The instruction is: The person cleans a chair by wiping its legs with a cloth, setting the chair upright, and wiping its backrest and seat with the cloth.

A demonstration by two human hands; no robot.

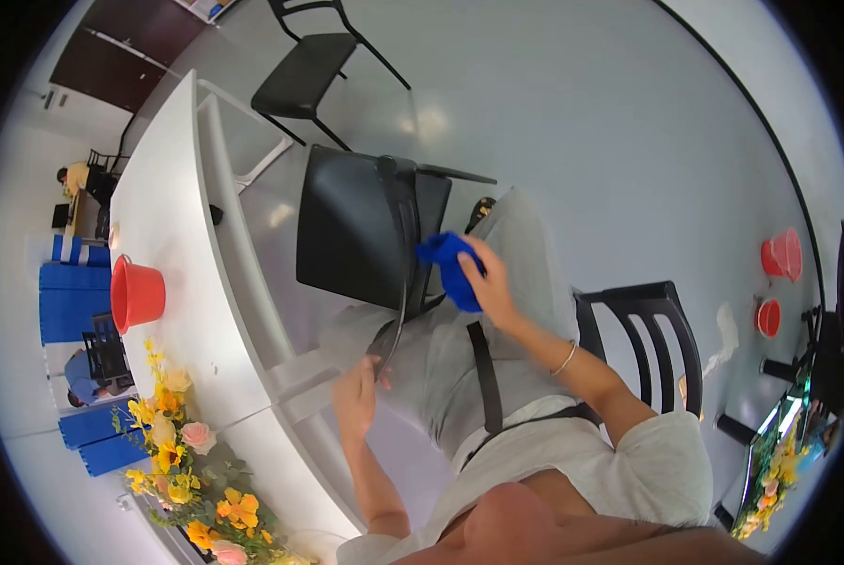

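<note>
My right hand (pixel 490 285) is closed on a crumpled blue cloth (pixel 459 271), next to the backrest of a black chair (pixel 351 221). My left hand (pixel 356 394) has its fingers curled round the near end of that chair's dark back rail, beside the white table's edge. The chair stands in front of my legs, its seat turned toward the table. Part of its frame is hidden by my hands and grey trousers.
The long white table (pixel 182 226) runs along my left, bearing a red bucket (pixel 139 294) and a flower arrangement (pixel 191 461). A second black chair (pixel 307 75) stands ahead; another chair (pixel 643 311) is close at my right. Red buckets (pixel 781 254) sit on the floor at far right.
</note>
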